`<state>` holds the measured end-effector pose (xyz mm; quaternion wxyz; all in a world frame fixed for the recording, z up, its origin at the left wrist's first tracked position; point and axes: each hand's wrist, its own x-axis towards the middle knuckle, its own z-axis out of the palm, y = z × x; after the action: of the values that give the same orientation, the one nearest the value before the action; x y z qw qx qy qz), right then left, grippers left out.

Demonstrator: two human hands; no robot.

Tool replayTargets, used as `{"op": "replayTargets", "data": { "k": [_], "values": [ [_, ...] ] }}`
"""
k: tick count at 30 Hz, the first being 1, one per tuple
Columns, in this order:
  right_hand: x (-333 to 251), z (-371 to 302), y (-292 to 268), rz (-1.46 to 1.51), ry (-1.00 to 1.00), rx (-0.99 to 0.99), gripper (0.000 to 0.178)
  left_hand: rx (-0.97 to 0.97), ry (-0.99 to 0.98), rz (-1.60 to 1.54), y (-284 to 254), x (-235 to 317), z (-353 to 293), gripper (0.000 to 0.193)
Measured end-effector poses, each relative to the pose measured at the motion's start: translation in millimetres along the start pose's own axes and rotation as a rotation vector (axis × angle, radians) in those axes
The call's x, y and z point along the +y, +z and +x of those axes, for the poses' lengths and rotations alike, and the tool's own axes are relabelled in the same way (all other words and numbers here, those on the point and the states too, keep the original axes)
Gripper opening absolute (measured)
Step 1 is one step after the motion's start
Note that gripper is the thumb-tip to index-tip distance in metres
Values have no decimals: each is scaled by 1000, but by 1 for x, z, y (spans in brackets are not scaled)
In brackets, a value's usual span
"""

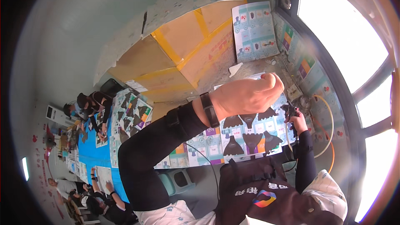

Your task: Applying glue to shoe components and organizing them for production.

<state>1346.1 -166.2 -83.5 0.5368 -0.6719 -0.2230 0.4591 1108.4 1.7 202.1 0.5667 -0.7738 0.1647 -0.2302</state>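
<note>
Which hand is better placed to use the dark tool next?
Probably right: the right hand grips the dark tool beside the grey pieces; the left hand is curled, apart from it.

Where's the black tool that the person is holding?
In the head view's right half, the black tool is in the person's right hand, between the dark fan-shaped pieces on its left and the pale curved hose on its right.
</note>
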Motion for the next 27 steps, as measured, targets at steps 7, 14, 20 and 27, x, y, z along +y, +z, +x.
{"op": "replayTargets", "data": {
  "k": [7,14,20,27],
  "values": [
    [11,6,-13,-10,45,-63,30,-67,-77,-56,-6,11,24,15],
    [15,6,-18,21,39,-126,32,-89,-87,-90,-2,15,38,14],
    [14,10,-15,-3,57,-137,32,-185,-118,-199,17,39,27,17],
    [4,26,16,14,33,-168,31,-256,-204,-302,81,86,-35,15]
  ]
}}
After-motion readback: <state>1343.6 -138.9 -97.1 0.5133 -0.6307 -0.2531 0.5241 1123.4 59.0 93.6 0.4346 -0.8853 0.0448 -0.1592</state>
